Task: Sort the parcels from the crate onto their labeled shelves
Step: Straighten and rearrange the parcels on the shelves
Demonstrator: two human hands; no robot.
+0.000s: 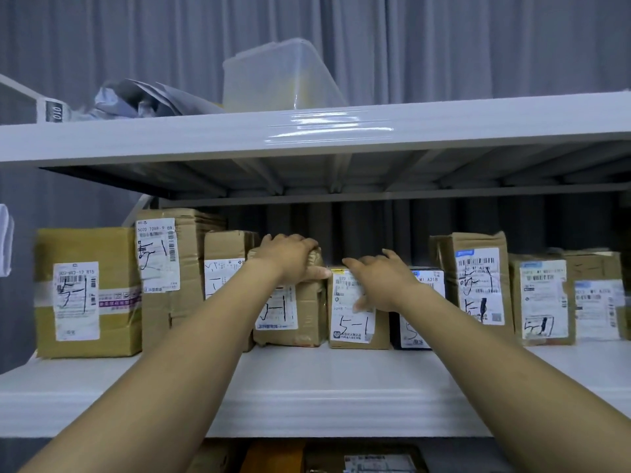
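A row of cardboard parcels with white labels marked "5-1" stands on the middle white shelf (324, 377). My left hand (290, 259) lies over the top corner of a crumpled brown parcel (307, 319), fingers curled on it. My right hand (379, 279) rests with spread fingers on the front label of a small brown parcel (355, 327) right beside it. Both parcels stand upright on the shelf, touching each other. A dark parcel (418, 322) sits just right of the small one, partly behind my right wrist.
Larger boxes (85, 291) fill the shelf's left end and taller ones (478, 281) the right. The upper shelf (307, 131) holds a translucent plastic bin (280, 76) and grey mailer bags (136, 97). More parcels (358, 459) show on the shelf below. A grey curtain hangs behind.
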